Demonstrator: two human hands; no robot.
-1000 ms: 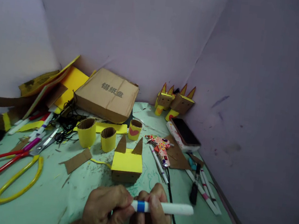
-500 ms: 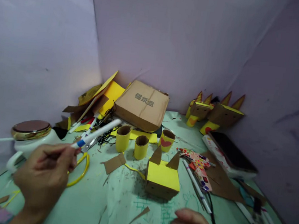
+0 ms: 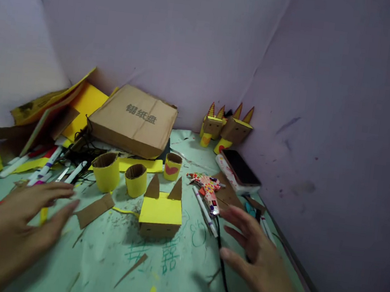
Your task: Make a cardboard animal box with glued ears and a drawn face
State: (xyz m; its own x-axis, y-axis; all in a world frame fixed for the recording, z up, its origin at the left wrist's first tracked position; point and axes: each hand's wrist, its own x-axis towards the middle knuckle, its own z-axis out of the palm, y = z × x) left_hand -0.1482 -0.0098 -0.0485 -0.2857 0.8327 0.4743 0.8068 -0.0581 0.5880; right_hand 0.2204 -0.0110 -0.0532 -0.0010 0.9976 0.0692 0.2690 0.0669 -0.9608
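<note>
My left hand (image 3: 17, 233) is open over the left of the table, fingers apart and slightly blurred, holding nothing. Just beyond its fingertips lies a white marker (image 3: 75, 172). My right hand (image 3: 255, 257), also open and empty, hovers at the right beside a colourful patterned glue gun (image 3: 209, 189) and its black cord (image 3: 223, 263). Between the hands stands a small cardboard box head (image 3: 161, 212) with a yellow top and two brown pointed ears. Behind it are two yellow cardboard tubes (image 3: 106, 175) and a third tube with a red heart (image 3: 172, 168).
A flat cardboard box (image 3: 134, 122) rests at the back, with yellow and brown cardboard sheets (image 3: 88, 104) leaning left of it. Finished-looking eared figures (image 3: 234, 131) stand in the far corner. A phone (image 3: 241, 167) lies on a white box. A purple-capped marker (image 3: 204, 211) lies near the glue gun.
My left hand has let go of the white marker and its fingers have spread. My right hand has uncurled and risen closer to the glue gun. The view has turned to the right.
</note>
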